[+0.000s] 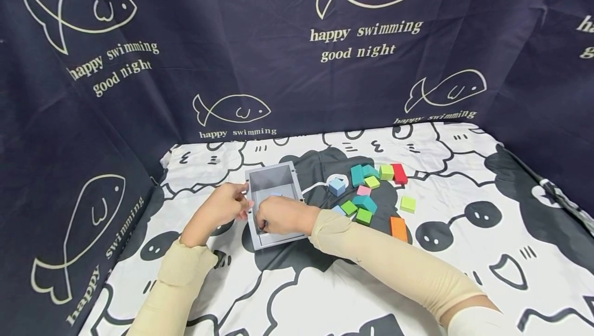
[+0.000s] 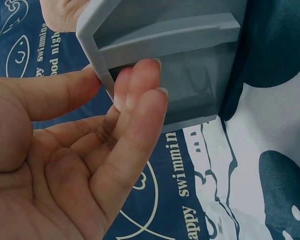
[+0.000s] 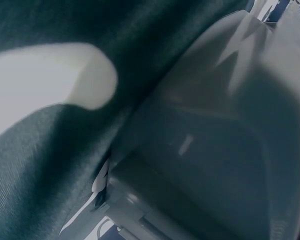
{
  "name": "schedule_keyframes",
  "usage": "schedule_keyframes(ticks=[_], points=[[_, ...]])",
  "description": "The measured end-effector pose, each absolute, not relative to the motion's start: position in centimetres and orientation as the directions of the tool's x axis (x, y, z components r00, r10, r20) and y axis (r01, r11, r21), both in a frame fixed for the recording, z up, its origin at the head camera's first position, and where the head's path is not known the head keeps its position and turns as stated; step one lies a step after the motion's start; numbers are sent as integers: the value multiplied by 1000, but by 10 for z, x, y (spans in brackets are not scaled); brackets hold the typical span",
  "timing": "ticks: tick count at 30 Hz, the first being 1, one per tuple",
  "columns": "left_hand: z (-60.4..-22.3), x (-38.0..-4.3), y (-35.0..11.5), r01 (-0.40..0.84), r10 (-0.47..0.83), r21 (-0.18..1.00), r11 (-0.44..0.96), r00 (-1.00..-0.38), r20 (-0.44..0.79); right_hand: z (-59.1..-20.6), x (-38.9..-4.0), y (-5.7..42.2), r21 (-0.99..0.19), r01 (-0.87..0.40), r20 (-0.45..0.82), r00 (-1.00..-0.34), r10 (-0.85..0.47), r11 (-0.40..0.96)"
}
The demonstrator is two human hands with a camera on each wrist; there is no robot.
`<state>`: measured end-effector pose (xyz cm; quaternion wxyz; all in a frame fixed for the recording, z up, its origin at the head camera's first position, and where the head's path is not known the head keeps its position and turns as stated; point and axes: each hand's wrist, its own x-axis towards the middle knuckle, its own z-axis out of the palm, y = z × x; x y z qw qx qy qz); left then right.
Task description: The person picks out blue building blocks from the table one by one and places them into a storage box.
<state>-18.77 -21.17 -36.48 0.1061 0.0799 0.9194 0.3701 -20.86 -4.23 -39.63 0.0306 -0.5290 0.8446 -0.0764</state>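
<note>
Grey box: on the patterned cloth [image 1: 352, 284] in front of the person, left of the loose blocks; the grey box [image 1: 294, 172] has its open top facing up.
Box's long axis: runs away from the person, near end to far end, the far end leaning slightly to the left.
Left hand: at the box's left long side; the left hand [image 1: 226, 203] has its thumb and partly curled fingers set close, gripping the edge between them.
Right hand: reaches over the box's right side and down inside toward the near end; the right hand [image 1: 284, 215] has bent fingers pointing down, and whether they hold anything I cannot tell.
Inside the box: a small pale blue patch [image 1: 276, 194] shows just beyond the right hand; the right wrist view of the interior is blurred.
Orange block: near the right forearm, long axis running roughly near to far [image 1: 398, 228].
Red block: at the far right of the group [image 1: 399, 173], long axis also near to far, touching or just beside a yellow-green block [image 1: 386, 172].
Blue cube: the loose cube [image 1: 336, 187] sits near the box's right side.
Backdrop: dark curtain [image 1: 287, 68] with fish outlines and lettering.
</note>
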Motion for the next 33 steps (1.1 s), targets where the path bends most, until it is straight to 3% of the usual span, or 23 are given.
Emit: schedule_keyframes(ticks=[33], points=[[-365,-188,-211,60,206,681,729,-969,-136,-377,-202,-31,-210,-886,66,-434,-898,413]])
